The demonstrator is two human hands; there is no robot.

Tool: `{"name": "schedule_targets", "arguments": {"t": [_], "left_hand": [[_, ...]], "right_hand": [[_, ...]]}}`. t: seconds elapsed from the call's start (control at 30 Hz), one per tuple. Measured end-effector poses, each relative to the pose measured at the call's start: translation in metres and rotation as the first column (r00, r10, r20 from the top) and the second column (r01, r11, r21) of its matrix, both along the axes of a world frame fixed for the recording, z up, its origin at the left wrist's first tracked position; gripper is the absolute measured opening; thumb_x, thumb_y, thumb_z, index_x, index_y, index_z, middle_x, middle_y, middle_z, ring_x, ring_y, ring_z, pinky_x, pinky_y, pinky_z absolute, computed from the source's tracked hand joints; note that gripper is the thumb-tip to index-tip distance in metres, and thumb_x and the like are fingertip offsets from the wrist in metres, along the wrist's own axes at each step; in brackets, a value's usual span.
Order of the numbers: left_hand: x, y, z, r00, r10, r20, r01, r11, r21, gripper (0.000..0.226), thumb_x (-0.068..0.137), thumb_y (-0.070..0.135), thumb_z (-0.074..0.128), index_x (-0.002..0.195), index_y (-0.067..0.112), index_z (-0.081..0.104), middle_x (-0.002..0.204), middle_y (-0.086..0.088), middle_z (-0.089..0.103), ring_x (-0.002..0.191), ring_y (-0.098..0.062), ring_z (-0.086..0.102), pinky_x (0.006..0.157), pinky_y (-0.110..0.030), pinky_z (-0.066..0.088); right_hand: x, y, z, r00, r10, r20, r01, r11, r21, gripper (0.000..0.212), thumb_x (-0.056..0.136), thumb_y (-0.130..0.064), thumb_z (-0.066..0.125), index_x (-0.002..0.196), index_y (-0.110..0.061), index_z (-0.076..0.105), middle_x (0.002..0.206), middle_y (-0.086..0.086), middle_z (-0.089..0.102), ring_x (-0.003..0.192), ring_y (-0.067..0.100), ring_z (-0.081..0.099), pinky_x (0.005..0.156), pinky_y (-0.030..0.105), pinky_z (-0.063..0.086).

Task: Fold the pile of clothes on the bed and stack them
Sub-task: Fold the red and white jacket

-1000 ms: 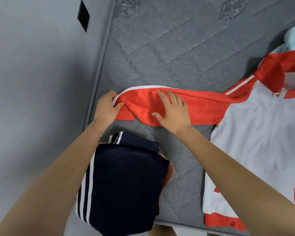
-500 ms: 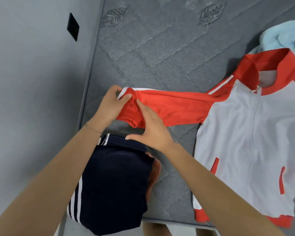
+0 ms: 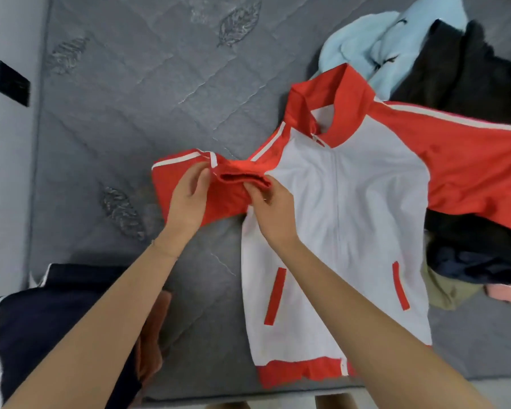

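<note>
While the smooth red-and-white zip jacket (image 3: 345, 231) lies flat on the quilted grey mattress (image 3: 130, 113), one red sleeve doubled back toward its chest, the left hand (image 3: 189, 199) and right hand (image 3: 273, 211) both pinch the bunched cuff (image 3: 242, 180) with curled fingers.

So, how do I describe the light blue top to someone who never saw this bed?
Start at the grey mattress and find the heap of clothes on its right side. The top lies at the heap's far end, just beyond the red collar of the jacket. It is the only light blue piece; its neighbour is black.
</note>
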State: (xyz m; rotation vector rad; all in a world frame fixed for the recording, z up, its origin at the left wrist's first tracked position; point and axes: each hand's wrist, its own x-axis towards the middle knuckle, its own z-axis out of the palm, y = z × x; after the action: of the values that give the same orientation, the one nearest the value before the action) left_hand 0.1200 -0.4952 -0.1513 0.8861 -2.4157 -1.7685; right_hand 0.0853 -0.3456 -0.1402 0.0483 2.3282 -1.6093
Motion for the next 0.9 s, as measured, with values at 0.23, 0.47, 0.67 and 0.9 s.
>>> {"name": "schedule_targets", "arguments": {"t": [0.23,0.47,0.67,0.9], "left_hand": [[-0.041,0.152,-0.036,0.936,-0.328,0.129,0.343,0.767,-0.542,0.053,0.098,0.046,0.040,0.143,0.018,0.048,0.143,-0.017,0.049,0.129,-0.036,0.047,0.107,-0.051,0.038],[-0.065,0.224,-0.062,0.869,-0.354,0.345,0.492,0.697,-0.522,0.063,0.096,0.057,0.029,0.152,0.030,0.031,0.158,-0.014,0.028,0.145,-0.037,0.027,0.114,-0.060,0.022],[-0.071,0.236,-0.083,0.813,-0.375,0.446,0.572,0.656,-0.492,0.057,0.102,0.051,0.033,0.155,0.034,0.019,0.163,-0.010,0.017,0.149,-0.035,0.016,0.117,-0.061,0.017],[-0.075,0.253,-0.068,0.852,-0.428,0.301,0.518,0.605,-0.604,0.060,0.098,0.054,0.028,0.153,0.032,0.029,0.161,-0.011,0.022,0.148,-0.034,0.020,0.117,-0.058,0.015]], "right_hand": [[-0.066,0.146,0.002,0.976,-0.162,0.144,0.171,0.984,-0.055,0.011,0.090,-0.016,0.067,0.096,-0.024,0.063,0.081,-0.001,0.069,0.072,0.017,0.067,0.073,0.051,0.058],[-0.101,0.213,-0.012,0.939,-0.269,0.213,0.275,0.961,0.003,0.013,0.090,-0.031,0.064,0.082,-0.022,0.068,0.083,0.004,0.072,0.082,0.024,0.069,0.080,0.052,0.056],[-0.111,0.245,-0.037,0.930,-0.346,0.120,0.328,0.933,0.148,0.050,0.085,-0.043,0.063,0.073,0.006,0.059,0.067,0.023,0.056,0.060,0.028,0.051,0.063,0.056,0.052],[-0.103,0.273,-0.026,0.951,-0.307,0.029,0.293,0.929,0.225,0.009,0.088,-0.020,0.069,0.091,-0.012,0.069,0.072,-0.001,0.065,0.069,0.016,0.061,0.070,0.034,0.052]]}}
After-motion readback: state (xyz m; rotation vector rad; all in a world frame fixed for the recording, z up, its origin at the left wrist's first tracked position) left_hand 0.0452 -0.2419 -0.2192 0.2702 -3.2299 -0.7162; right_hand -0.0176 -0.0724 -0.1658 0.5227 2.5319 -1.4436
